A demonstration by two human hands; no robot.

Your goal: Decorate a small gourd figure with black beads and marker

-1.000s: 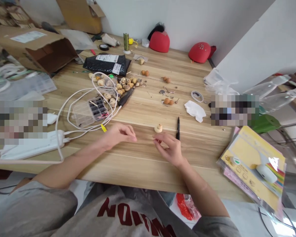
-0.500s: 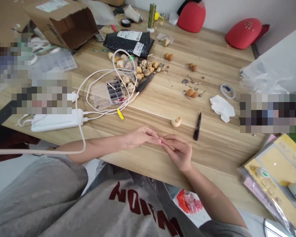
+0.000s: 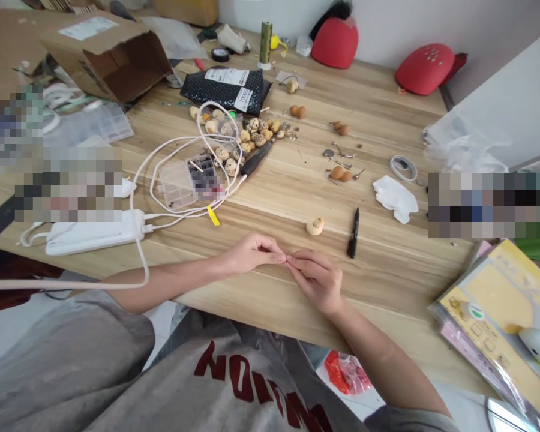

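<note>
Just over the front edge of the wooden table, my left hand and my right hand meet fingertip to fingertip. Both are closed in a pinch. Whatever lies between the fingertips is too small or too hidden to make out. Beyond my right hand sits a small pale gourd with a bent neck. A black marker pen lies to the right of it.
White cables loop from a power strip at the left. Farther back are speckled gourds, an open compartment box, a black parcel and a cardboard box. Brown gourds, a tape roll and white paper lie right.
The view has shifted slightly, so the table things appear a little lower and farther left. My fingertips stay pinched together, and the small pale gourd and the pen remain in place on the table.
</note>
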